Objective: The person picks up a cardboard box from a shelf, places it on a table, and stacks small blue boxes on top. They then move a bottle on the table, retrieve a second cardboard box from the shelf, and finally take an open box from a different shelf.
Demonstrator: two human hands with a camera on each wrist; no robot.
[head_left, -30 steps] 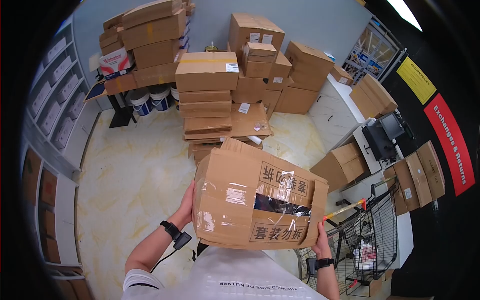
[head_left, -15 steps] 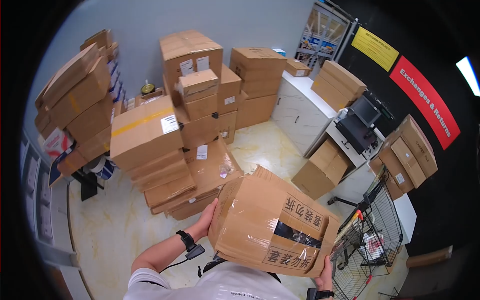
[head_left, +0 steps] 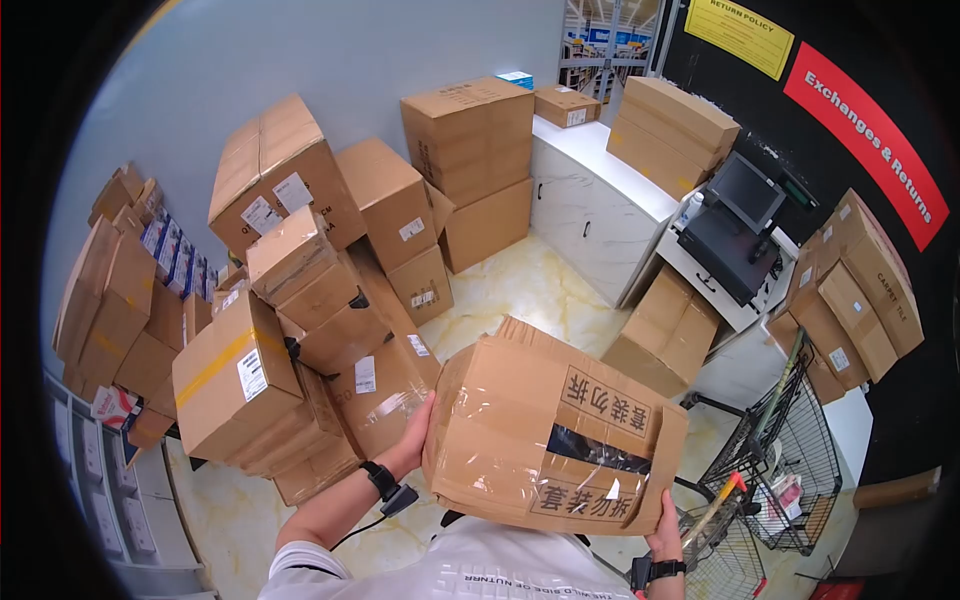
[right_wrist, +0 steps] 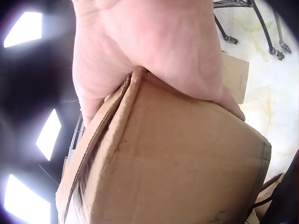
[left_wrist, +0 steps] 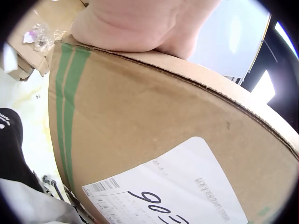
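Note:
A large cardboard box (head_left: 495,430) with black printed characters, clear tape and a dark slot in its top is held up in front of the body, somewhat tilted. My left hand (head_left: 413,440) grips its left end; in the left wrist view the hand (left_wrist: 140,25) lies over a cardboard edge, above a side with green stripes and a white label (left_wrist: 182,186). At the box's lower right corner, my right hand (head_left: 667,525) holds on. Close up in the right wrist view, the thumb and fingers of that hand (right_wrist: 149,51) straddle the box's edge.
Stacked cartons (head_left: 240,370) stand to the left, beside flattened cardboard (head_left: 385,400). A white counter (head_left: 575,210) bears a carton (head_left: 670,135), near a till (head_left: 730,245). Wire shopping carts (head_left: 800,480) are at right, close to the held box. Pale marbled floor (head_left: 510,295) shows ahead.
The view has turned rightward, so the carton stacks slide left and the counter and till come nearer the middle. Both hands keep their hold on the box.

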